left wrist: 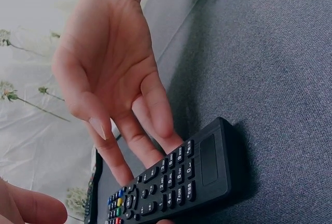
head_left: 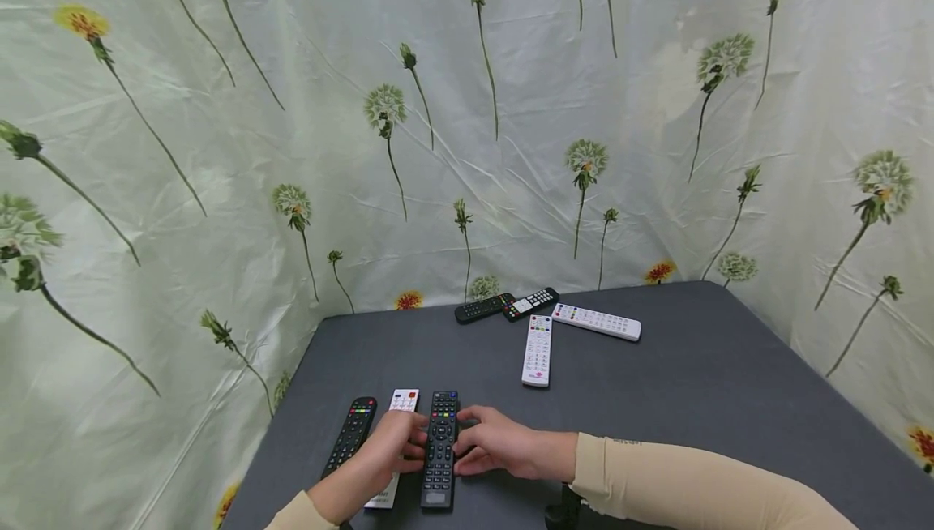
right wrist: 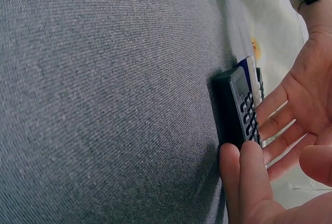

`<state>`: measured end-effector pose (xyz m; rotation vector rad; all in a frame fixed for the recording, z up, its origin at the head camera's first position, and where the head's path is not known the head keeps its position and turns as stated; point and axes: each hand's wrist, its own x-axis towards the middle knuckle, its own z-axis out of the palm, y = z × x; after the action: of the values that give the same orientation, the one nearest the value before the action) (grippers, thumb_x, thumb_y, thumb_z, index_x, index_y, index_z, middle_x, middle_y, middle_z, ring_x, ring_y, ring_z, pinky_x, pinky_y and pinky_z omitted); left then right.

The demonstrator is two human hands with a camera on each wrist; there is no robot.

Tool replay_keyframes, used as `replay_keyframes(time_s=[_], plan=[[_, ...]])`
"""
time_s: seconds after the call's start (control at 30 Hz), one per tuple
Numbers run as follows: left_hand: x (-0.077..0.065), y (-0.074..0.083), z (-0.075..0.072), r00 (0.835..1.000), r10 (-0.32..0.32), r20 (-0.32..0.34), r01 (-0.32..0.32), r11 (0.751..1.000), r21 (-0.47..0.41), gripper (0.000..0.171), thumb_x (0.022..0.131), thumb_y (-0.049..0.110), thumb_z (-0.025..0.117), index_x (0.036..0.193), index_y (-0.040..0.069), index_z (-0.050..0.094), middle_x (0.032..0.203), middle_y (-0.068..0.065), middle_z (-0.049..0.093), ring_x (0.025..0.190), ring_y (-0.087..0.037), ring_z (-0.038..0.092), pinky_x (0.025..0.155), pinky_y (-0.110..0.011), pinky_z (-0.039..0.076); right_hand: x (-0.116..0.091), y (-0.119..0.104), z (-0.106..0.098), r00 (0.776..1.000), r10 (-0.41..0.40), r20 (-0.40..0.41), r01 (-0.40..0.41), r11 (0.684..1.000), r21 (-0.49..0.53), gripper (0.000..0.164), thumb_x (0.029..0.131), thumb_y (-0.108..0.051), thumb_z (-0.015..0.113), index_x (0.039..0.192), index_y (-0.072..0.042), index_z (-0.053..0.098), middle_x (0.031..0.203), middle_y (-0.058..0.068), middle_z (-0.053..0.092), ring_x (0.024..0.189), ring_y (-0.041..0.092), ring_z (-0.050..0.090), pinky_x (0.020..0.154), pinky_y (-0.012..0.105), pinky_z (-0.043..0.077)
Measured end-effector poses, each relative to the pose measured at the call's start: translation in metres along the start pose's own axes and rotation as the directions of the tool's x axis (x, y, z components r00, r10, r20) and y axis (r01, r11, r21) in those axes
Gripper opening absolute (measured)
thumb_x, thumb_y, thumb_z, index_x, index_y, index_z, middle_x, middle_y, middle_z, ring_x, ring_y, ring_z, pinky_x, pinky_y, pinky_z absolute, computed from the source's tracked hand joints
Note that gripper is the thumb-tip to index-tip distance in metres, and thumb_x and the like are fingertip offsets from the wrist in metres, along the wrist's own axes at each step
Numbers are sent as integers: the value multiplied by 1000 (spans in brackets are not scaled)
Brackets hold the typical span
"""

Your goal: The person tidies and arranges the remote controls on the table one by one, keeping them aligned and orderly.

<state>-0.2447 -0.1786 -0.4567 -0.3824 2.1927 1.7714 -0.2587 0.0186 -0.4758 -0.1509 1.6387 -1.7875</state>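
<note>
A long black remote control lies face up on the table between the two hands, its number keys toward the person. My left hand is at its left side, fingers reaching to that edge, above a white remote control that it partly covers. On the opposite side, fingertips of my right hand touch the black remote's edge. The left wrist view shows the right hand's palm with loosely extended fingers behind the black remote. In the right wrist view, right-hand fingers rest against its side.
Another black remote lies left of the white one. Toward the back of the grey table are two black remotes and two white remotes. A flower-patterned curtain hangs behind the table and along its sides.
</note>
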Motion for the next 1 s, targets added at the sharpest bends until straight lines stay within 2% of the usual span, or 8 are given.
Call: replay_keyframes(time_s=[0.37, 0.83, 1.0], plan=[[-1, 0, 1, 1000, -7, 13, 7, 1000, 22, 48, 96, 14, 46, 129, -20, 47, 100, -25, 57, 87, -35, 60, 78, -50, 56, 2, 5, -3, 1000, -5, 21, 5, 1000, 13, 69, 84, -1, 60, 146, 9, 32, 105, 25, 65, 84, 25, 72, 81, 39, 59], [-3, 1, 4, 1000, 23, 19, -24, 1000, 19, 44, 96, 17, 45, 122, -18, 49, 110, -32, 53, 93, -38, 53, 79, -53, 54, 3, 6, -6, 998, 0, 55, 0, 1000, -1, 68, 86, -6, 59, 146, 9, 32, 99, 18, 67, 88, 25, 72, 80, 39, 59], [-2, 4, 4, 999, 28, 30, -29, 999, 39, 44, 95, 17, 45, 122, -17, 50, 111, -32, 56, 94, -39, 53, 80, -53, 54, 0, 3, -8, 999, -8, 48, 8, 1000, -12, 67, 86, -6, 59, 145, 9, 33, 100, 20, 66, 87, 27, 72, 80, 41, 59]])
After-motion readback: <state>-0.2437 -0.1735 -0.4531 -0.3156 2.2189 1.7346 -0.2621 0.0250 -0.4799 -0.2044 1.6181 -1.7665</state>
